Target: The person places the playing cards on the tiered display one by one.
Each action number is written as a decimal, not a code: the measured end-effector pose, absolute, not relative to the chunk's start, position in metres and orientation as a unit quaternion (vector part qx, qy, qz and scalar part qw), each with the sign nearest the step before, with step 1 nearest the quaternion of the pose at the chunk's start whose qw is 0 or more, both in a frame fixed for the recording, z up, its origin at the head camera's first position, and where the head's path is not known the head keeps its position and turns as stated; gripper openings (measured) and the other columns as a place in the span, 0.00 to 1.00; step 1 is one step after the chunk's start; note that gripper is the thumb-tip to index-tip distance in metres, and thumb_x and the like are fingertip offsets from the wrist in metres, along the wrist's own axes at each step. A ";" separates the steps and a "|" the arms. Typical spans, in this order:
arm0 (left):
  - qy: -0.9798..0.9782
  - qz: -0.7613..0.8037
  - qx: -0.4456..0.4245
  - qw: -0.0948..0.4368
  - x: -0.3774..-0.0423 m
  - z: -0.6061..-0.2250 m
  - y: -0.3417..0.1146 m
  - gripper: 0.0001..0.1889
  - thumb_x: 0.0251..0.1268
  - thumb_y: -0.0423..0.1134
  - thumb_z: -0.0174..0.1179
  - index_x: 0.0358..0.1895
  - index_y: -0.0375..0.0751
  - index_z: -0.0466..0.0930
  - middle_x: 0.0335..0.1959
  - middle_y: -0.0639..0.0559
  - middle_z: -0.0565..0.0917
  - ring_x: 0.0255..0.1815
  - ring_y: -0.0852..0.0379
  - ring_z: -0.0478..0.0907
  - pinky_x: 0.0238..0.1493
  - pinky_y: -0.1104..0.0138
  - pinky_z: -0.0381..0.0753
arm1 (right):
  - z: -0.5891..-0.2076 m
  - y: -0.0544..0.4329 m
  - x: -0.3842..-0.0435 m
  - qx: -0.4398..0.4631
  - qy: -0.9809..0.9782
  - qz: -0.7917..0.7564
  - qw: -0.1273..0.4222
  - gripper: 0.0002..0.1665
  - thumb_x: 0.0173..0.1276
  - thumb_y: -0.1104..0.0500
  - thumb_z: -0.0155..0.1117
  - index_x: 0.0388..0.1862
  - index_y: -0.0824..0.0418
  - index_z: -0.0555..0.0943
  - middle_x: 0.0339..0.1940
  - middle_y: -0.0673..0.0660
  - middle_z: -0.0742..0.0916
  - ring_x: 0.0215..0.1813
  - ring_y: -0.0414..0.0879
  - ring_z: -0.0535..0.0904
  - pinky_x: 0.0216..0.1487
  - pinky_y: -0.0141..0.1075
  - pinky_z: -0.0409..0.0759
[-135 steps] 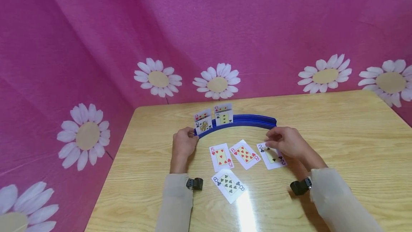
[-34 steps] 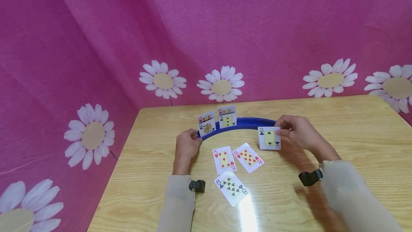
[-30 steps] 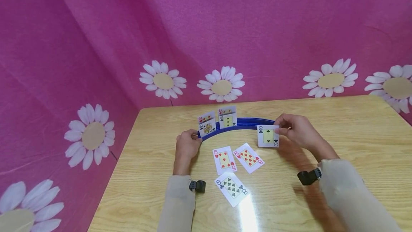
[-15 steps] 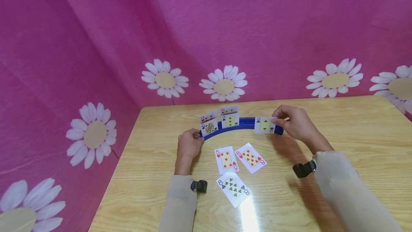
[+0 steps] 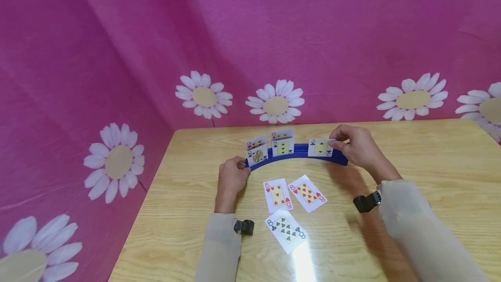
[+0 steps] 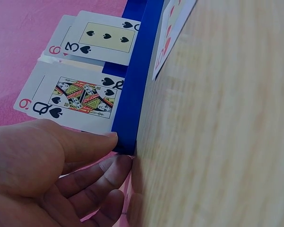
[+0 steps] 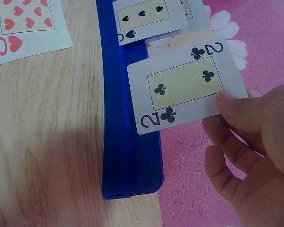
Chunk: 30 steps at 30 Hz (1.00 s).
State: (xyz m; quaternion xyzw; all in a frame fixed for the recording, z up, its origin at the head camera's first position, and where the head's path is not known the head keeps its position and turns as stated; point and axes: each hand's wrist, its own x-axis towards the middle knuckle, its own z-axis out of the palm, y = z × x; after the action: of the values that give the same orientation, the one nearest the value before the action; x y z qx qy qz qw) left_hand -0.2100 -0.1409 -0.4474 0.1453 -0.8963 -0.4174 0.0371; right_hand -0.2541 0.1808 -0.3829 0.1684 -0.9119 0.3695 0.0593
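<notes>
The right hand [image 5: 362, 147], right of centre in the head view, pinches the two of clubs [image 5: 321, 147] by its right edge between thumb and fingers. The card is held upright, leaning back a little, at the right part of the blue rack [image 5: 300, 150] — its lower edge shows beside the groove, though I cannot tell whether it has gone in. The left hand [image 5: 232, 179] grips the rack's left end between thumb and fingers, apparently to steady it. The step in hand looks like standing this card in the rack; the next move seems to call for a light push down, then letting go. Farther left in the rack stand the three of spades [image 5: 282, 147] and, at the end, the queen of spades [image 5: 257, 156], each with a red card behind — too far off, I judge, to hinder. Below the rack in the frame, the five of hearts [image 5: 278, 196], eight of hearts [image 5: 307, 193] and eight of clubs [image 5: 285, 232] lie face up on the worktop [image 5: 188, 229]. A pink curtain [image 5: 332, 42] fills the upper frame.
</notes>
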 end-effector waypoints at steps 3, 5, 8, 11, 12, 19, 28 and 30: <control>-0.897 -0.416 0.144 0.038 -0.210 -0.447 -0.140 0.13 0.65 0.32 0.66 0.52 0.36 0.84 0.38 0.46 0.84 0.39 0.52 0.79 0.43 0.59 0.79 | -0.383 0.180 -0.257 0.165 -0.913 0.370 0.058 0.02 0.69 0.66 0.67 0.37 0.64 0.81 0.38 0.61 0.86 0.43 0.57 0.81 0.42 0.50 0.77; -0.896 -0.418 0.145 0.037 -0.210 -0.446 -0.140 0.13 0.66 0.32 0.66 0.52 0.35 0.84 0.38 0.46 0.84 0.39 0.52 0.79 0.43 0.59 0.79 | -0.383 0.180 -0.259 0.167 -0.913 0.368 0.063 0.03 0.69 0.65 0.67 0.37 0.64 0.81 0.38 0.62 0.87 0.43 0.58 0.81 0.42 0.50 0.77; -0.897 -0.416 0.146 0.038 -0.210 -0.446 -0.140 0.13 0.65 0.32 0.66 0.52 0.35 0.84 0.38 0.46 0.84 0.38 0.52 0.79 0.43 0.60 0.79 | -0.384 0.178 -0.263 0.173 -0.911 0.367 0.072 0.03 0.68 0.66 0.68 0.36 0.64 0.81 0.37 0.62 0.87 0.42 0.58 0.82 0.41 0.50 0.76; -0.895 -0.419 0.147 0.037 -0.209 -0.446 -0.141 0.13 0.65 0.32 0.66 0.52 0.36 0.84 0.38 0.47 0.84 0.38 0.52 0.79 0.43 0.60 0.79 | -0.384 0.176 -0.266 0.177 -0.908 0.371 0.081 0.03 0.68 0.67 0.68 0.37 0.64 0.82 0.36 0.62 0.87 0.42 0.58 0.82 0.42 0.50 0.76; -0.894 -0.421 0.147 0.037 -0.209 -0.446 -0.141 0.13 0.65 0.32 0.66 0.52 0.35 0.84 0.38 0.47 0.84 0.38 0.52 0.79 0.43 0.60 0.79 | -0.383 0.175 -0.266 0.178 -0.907 0.373 0.083 0.03 0.67 0.67 0.68 0.37 0.65 0.82 0.36 0.62 0.87 0.43 0.59 0.82 0.42 0.51 0.76; -0.892 -0.425 0.148 0.036 -0.209 -0.447 -0.141 0.13 0.66 0.32 0.65 0.52 0.35 0.84 0.38 0.47 0.83 0.39 0.52 0.78 0.43 0.60 0.79 | -0.382 0.168 -0.271 0.166 -0.907 0.379 0.075 0.03 0.69 0.64 0.67 0.39 0.64 0.82 0.38 0.61 0.87 0.45 0.58 0.81 0.42 0.50 0.76; -0.891 -0.425 0.154 0.032 -0.210 -0.447 -0.140 0.13 0.67 0.32 0.65 0.53 0.37 0.84 0.39 0.48 0.84 0.39 0.52 0.78 0.44 0.60 0.78 | -0.380 0.163 -0.277 0.171 -0.906 0.379 0.074 0.04 0.70 0.65 0.67 0.41 0.65 0.82 0.39 0.63 0.86 0.46 0.59 0.80 0.46 0.53 0.75; -0.892 -0.423 0.156 0.030 -0.210 -0.446 -0.140 0.14 0.67 0.33 0.65 0.54 0.37 0.84 0.39 0.47 0.84 0.39 0.52 0.78 0.44 0.60 0.78 | -0.379 0.162 -0.278 0.172 -0.906 0.379 0.076 0.04 0.70 0.64 0.67 0.41 0.65 0.82 0.39 0.63 0.86 0.46 0.59 0.80 0.46 0.53 0.76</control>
State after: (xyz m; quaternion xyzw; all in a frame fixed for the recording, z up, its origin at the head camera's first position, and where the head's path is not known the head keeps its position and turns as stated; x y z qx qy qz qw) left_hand -0.2096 -0.1403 -0.4462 0.1559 -0.8919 -0.4234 0.0304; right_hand -0.2783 0.1617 -0.3788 0.1725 -0.9060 0.3790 0.0759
